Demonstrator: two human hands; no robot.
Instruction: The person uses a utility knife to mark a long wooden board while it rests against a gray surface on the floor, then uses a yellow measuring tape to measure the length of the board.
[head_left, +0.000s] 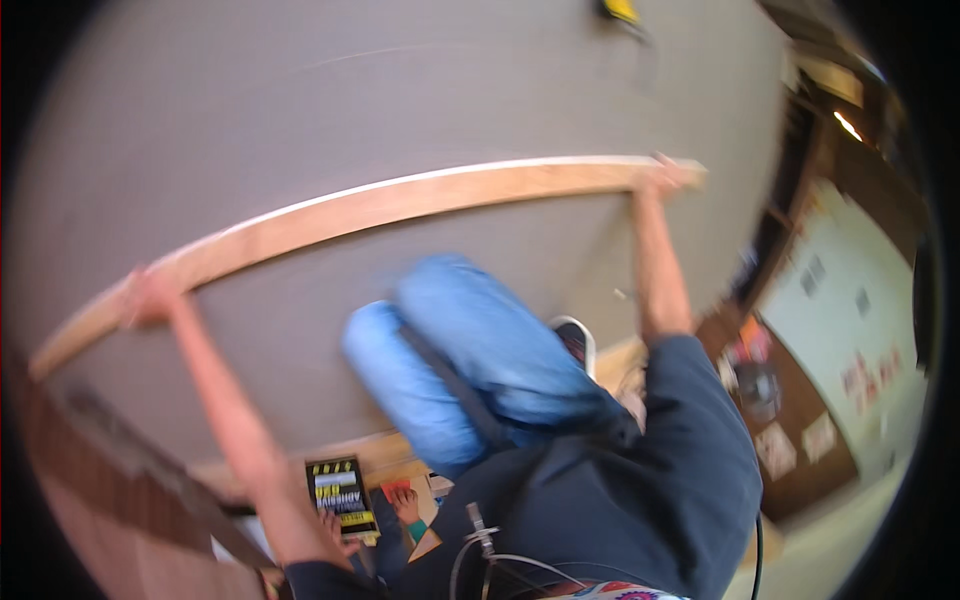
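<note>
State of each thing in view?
Long pale wooden board: gripped near both ends.
Left hand: closed on board, blurred.
Right hand: closed on board.
Yellow-and-black object: on flat grey surface, cut off by frame.
Rectangular black-and-yellow package: unclear whether open or sealed.

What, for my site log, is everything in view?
wooden plank: 1, light brown, held between both hands
flat surface: 1, grey, beneath the plank
tool: 1, yellow and black, blurred, top edge
rectangular package: 1, black and yellow, lower left
another person's hands: 2, bare, beside the package
wristband: 1, teal, by one of those hands
tabletop or panel: 1, brown, right
paper sheets: 2, white, on it
board: 1, pale with red marks, far right
lamp: 1, white, upper right
sneaker: 1, dark, white sole, beside the jeans
jeans: 1 pair, blue, centre
shirt: 1, dark, bottom
left hand: 1, bare, plank's left
right hand: 1, bare, plank's right
</note>
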